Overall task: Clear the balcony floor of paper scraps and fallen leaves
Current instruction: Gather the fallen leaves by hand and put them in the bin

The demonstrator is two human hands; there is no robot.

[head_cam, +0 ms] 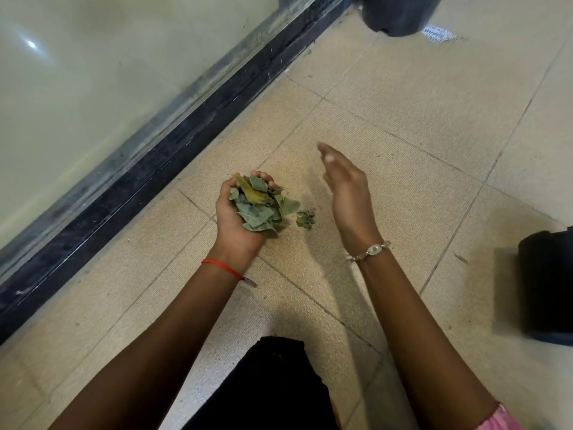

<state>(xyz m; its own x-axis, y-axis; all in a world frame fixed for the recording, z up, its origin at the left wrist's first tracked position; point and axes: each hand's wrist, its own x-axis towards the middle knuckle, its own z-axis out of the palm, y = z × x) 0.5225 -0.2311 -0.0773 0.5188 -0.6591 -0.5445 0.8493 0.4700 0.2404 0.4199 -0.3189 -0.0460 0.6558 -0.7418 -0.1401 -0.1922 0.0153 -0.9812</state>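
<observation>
Tile floor (403,119) by door track (161,156), L hand (234,221) cups leaves (260,207), R hand (347,187) spread

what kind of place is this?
Probably a home balcony or patio: beige floor tiles, a dark sliding-door track running along a glass panel, and a dark pot-like container at the top edge. The left hand holds dry leaves.

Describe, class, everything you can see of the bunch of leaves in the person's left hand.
The leaves are a loose heap of dry-looking, dull green pieces, with one yellowish leaf near the top. They lie in the upturned palm of the left hand, whose fingers curl round them; a few stick out over the palm's edge toward the right hand. The heap is held over the tiled floor. Nothing else touches it.
</observation>
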